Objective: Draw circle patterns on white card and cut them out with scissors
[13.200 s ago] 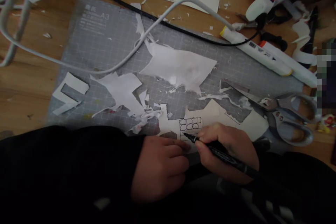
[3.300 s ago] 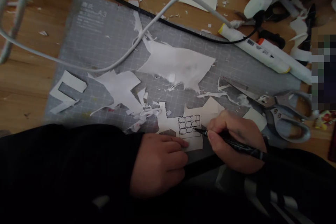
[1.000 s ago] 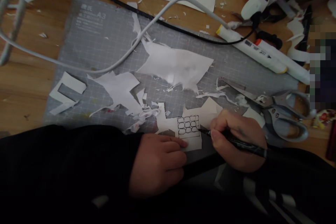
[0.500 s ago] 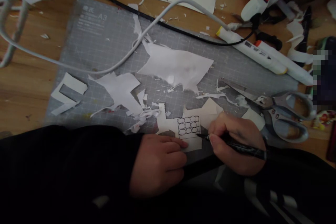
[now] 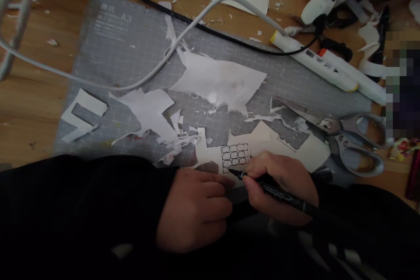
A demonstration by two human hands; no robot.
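Some paper (image 5: 210,154) is hidden by the curled left hand (image 5: 195,210) and right hand (image 5: 288,176) gripping a marker (image 5: 274,192); mat (image 5: 101,57) bared at ten o'clock.

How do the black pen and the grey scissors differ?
The black pen is held in the right hand; the grey scissors lie unheld. The black pen is slim and straight; the grey scissors are wider, with two loop handles. Both point toward the picture's upper left.
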